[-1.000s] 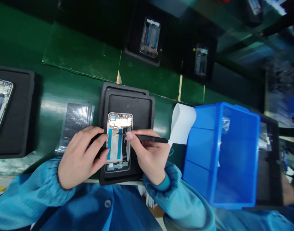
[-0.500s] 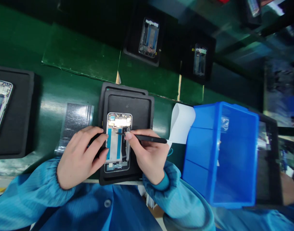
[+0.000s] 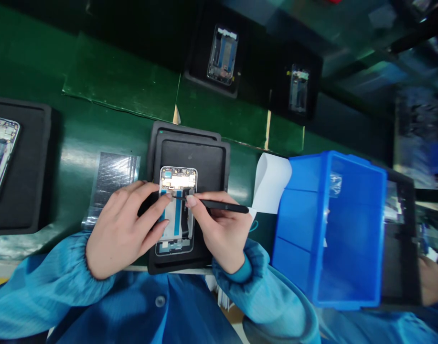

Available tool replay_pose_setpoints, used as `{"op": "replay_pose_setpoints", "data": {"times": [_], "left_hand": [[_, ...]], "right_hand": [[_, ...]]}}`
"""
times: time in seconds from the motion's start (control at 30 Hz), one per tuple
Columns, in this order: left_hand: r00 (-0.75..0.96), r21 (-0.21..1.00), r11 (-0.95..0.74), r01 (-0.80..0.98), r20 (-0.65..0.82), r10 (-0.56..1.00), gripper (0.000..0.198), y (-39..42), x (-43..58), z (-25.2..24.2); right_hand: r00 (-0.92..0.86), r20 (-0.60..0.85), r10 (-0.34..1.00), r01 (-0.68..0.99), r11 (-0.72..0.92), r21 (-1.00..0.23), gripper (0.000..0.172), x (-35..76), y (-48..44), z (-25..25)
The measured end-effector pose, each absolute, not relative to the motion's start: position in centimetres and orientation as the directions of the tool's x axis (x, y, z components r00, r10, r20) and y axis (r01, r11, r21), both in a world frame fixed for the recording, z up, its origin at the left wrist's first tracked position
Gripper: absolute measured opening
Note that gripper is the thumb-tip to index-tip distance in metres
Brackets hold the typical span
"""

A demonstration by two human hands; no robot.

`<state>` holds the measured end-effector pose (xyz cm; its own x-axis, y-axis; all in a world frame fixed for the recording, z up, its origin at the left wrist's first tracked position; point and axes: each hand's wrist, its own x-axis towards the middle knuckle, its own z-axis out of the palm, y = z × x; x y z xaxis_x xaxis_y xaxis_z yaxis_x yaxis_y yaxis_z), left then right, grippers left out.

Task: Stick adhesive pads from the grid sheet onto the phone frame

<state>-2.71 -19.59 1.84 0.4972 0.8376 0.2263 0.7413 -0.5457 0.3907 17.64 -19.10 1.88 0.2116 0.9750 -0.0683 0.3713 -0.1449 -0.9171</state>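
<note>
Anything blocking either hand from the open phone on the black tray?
Nothing visible. The left hand reaches over the open phone from the left; the right hand holds a black tool over it.

Both forearms come in from the lower edges in blue sleeves, the left sleeve (image 3: 54, 286) angling up to the right and the right sleeve (image 3: 279, 301) up to the left. The left grip (image 3: 122, 229) is a bare hand, back upward, its fingers loosely bent and spread; the index finger (image 3: 161, 203) stretches towards the other hand, with the thumb (image 3: 157, 231) lower and apart from it. The right grip (image 3: 224, 227), also bare, is closed in a pinch, its thumb (image 3: 200, 210) pointing left, fingers curled in behind.
</note>
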Motion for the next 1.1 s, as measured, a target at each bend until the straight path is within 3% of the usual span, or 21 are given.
{"op": "replay_pose_setpoints", "data": {"times": [0.3, 0.63, 0.87, 1.1], "left_hand": [[0.557, 0.197, -0.583, 0.788, 0.175, 0.812, 0.040, -19.2, -2.3, 2.5], [0.598, 0.224, -0.610, 0.760, 0.127, 0.791, 0.040, -18.9, -1.9, 2.8], [0.707, 0.195, -0.715, 0.671, 0.123, 0.697, 0.034, -18.3, -3.5, 3.2], [0.684, 0.219, -0.694, 0.685, 0.133, 0.717, 0.042, -18.5, -4.0, 2.7]], "right_hand": [[0.209, -0.026, 0.978, 0.432, -0.116, -0.894, 0.008, 17.3, -19.4, 2.4], [0.305, -0.027, 0.952, 0.435, -0.165, -0.885, 0.011, 19.2, -20.2, 3.4], [0.372, -0.054, 0.927, 0.357, -0.197, -0.913, 0.017, 20.8, -22.5, 2.5], [0.401, -0.077, 0.913, 0.270, -0.198, -0.942, 0.020, 21.5, -23.9, 2.2]]}}
